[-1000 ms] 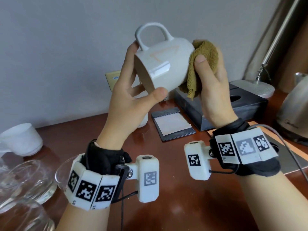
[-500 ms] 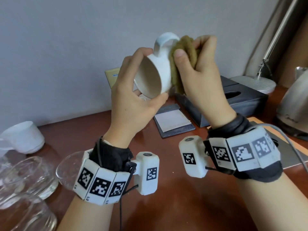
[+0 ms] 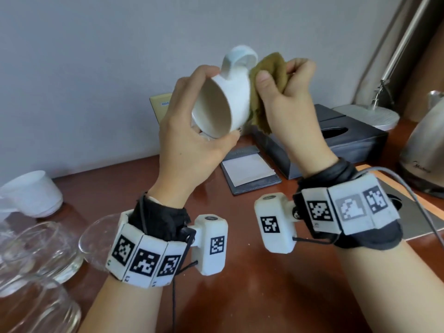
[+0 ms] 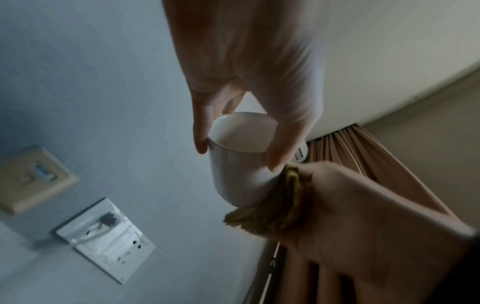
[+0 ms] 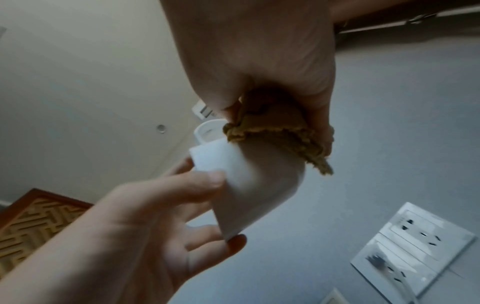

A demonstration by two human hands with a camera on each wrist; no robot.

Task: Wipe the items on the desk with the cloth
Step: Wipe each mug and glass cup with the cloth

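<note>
Left hand (image 3: 192,140) gripping tilted white mug (image 3: 225,104) — empty inside, right hand (image 3: 288,97) clutching cloth (image 3: 269,75) against it

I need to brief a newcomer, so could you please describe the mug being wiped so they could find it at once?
Above the reddish-brown desk, the left hand holds a white mug tilted, mouth towards the camera. Unlike the small white cup and clear glasses at the left, it has a handle and an olive-brown cloth against it.
</note>
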